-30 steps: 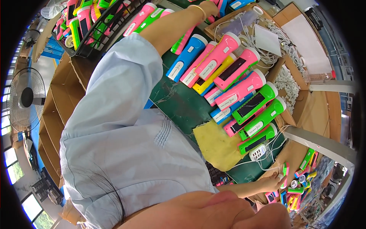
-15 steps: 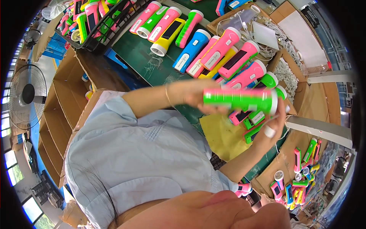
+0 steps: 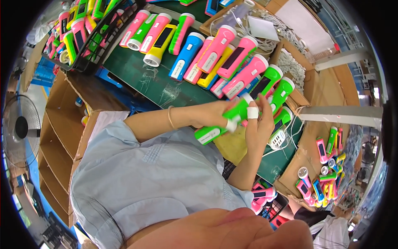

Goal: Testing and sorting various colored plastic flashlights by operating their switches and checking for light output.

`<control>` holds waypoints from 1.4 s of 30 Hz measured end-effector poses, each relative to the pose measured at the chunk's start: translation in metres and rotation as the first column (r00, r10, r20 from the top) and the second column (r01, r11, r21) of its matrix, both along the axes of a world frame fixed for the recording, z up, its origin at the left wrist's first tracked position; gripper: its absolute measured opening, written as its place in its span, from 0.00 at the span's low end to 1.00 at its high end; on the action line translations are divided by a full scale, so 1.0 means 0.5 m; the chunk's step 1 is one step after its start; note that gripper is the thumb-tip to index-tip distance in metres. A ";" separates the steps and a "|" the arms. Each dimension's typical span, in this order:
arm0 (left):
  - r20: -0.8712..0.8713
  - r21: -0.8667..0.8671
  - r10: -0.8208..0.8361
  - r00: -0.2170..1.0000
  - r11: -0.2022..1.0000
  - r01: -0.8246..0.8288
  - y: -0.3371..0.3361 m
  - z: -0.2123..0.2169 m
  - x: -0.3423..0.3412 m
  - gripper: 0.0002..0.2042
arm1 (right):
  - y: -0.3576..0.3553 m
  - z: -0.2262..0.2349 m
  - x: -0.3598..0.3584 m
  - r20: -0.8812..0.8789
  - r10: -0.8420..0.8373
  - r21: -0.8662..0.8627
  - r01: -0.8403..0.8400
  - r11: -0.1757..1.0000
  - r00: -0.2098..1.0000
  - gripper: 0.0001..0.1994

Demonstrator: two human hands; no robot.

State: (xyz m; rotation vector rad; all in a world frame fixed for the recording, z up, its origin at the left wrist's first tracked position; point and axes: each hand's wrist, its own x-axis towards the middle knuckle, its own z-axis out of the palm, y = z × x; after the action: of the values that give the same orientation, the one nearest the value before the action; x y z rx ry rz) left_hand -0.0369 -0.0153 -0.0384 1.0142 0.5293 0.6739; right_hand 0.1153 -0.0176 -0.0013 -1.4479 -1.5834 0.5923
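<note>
A green flashlight [image 3: 241, 109] with a white lamp rim lies slantwise between my hands above the bench. My left hand [image 3: 212, 114] is wrapped round its body, and the label end sticks out below the fingers. At the lamp end, the fingers of my right hand [image 3: 260, 124] close on the flashlight; one of them wears white tape. Beneath the hands a yellow sheet [image 3: 233, 147] shows in part. Beside my right hand is a white multi-port charger block [image 3: 277, 139] with cables. Just beyond the hands, pink, green and blue flashlights [image 3: 244, 76] lie in an overlapping row.
A black basket [image 3: 97, 45] full of flashlights stands at the far left of the green bench [image 3: 141, 79]. Boxes of cables [image 3: 242, 20] and small white parts [image 3: 292, 66] line the far right. More flashlights lie on cardboard [image 3: 290, 170] at right; a cardboard shelf [image 3: 62, 137] stands left.
The flashlight has turned from nearly level to slantwise, its label end now down toward me and its green side showing. Both hands have come closer to my body, and the view has shifted.
</note>
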 end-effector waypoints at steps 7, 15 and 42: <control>0.270 -0.510 0.186 0.945 0.860 -0.024 0.073 0.030 0.012 0.17 | -0.044 -0.084 0.041 -0.348 0.046 -0.246 -0.138 0.959 0.936 0.12; 0.328 -0.556 0.114 0.938 0.826 0.094 0.094 0.035 0.028 0.21 | -0.082 -0.111 0.040 -0.512 -0.016 -0.279 -0.148 0.949 0.859 0.12; 0.150 -0.504 -0.052 0.987 0.855 0.122 -0.032 0.068 0.020 0.14 | 0.083 -0.054 0.026 -0.713 0.517 0.030 -0.716 0.697 0.474 0.17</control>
State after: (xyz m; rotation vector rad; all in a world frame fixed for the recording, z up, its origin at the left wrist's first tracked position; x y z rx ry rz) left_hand -0.0270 -0.0313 -0.0044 0.4823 0.5069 0.4755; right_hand 0.1284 0.0239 -0.0282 -0.5886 -1.3931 1.6459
